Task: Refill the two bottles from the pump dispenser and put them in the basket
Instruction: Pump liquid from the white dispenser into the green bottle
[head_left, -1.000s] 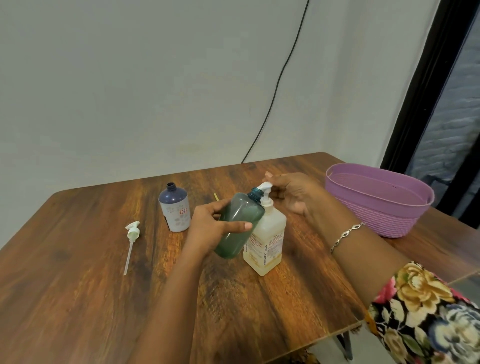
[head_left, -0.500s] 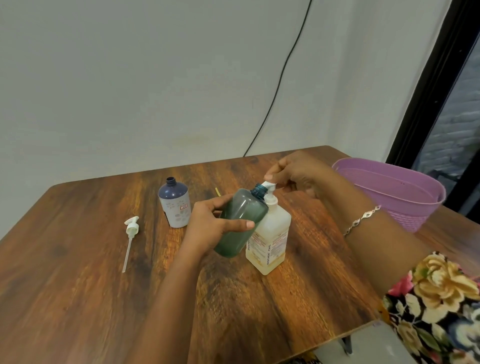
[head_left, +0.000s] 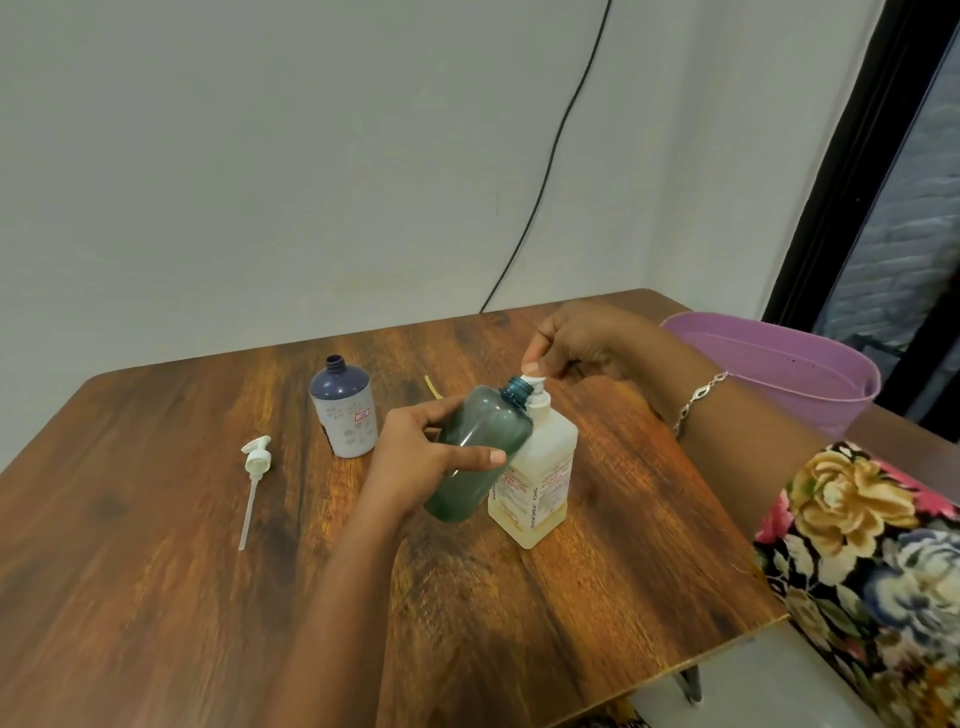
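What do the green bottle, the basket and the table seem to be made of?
Green bottle: likely translucent plastic, smooth; light shows through. Basket: apparently matte purple plastic, moulded rim. Table: wood-look top, possibly laminate; grain shows, slight sheen.

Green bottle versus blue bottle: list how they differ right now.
The green bottle is tilted, gripped by the left hand, neck at the spout of the pump dispenser; the blue bottle stands upright on the table, untouched. The green bottle is translucent and plain; the blue bottle is opaque with a pale flowered label. Both are uncapped.
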